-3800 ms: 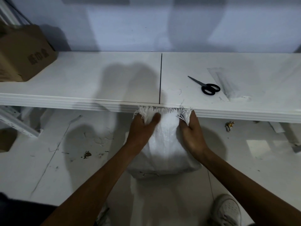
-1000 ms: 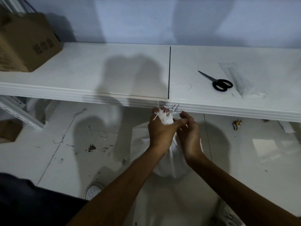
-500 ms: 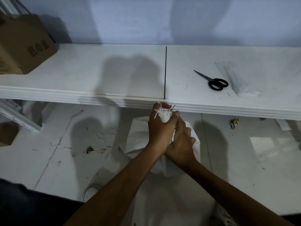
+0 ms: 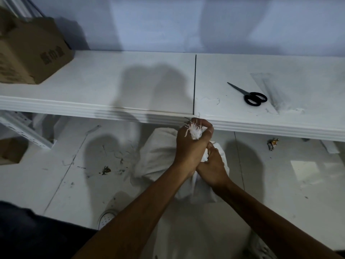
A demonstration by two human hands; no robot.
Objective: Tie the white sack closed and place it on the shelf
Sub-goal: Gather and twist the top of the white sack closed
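Now | my left grip [image 4: 190,146] clenches the neck of the white sack [image 4: 155,156], tuft up | my right grip [image 4: 212,167] clamps the neck just beneath | sack below shelf [image 4: 74,107] edge, axis upright

sack [image 4: 158,156]: was plain wht all over; frayed threads at gathered top also wht.
shelf [image 4: 112,86]: was glossy wht, ribbed front edge same wht.
seam [image 4: 194,81]: was thin blk line betw. the 2 shelf panels.
scissors [image 4: 252,98]: were blk, handles & blades alike.
box [image 4: 31,53]: was brown cardboard w/ dark printed marks on side, unreadable.
plastic bag [image 4: 270,90]: was clear w/ greyish streaks.
wall [image 4: 168,25]: was plain pale blue-grey.
floor [image 4: 280,184]: was wht tile, thin dark joint lines, brownish specks.
shoe [image 4: 107,217]: was wht w/ small dark dots.
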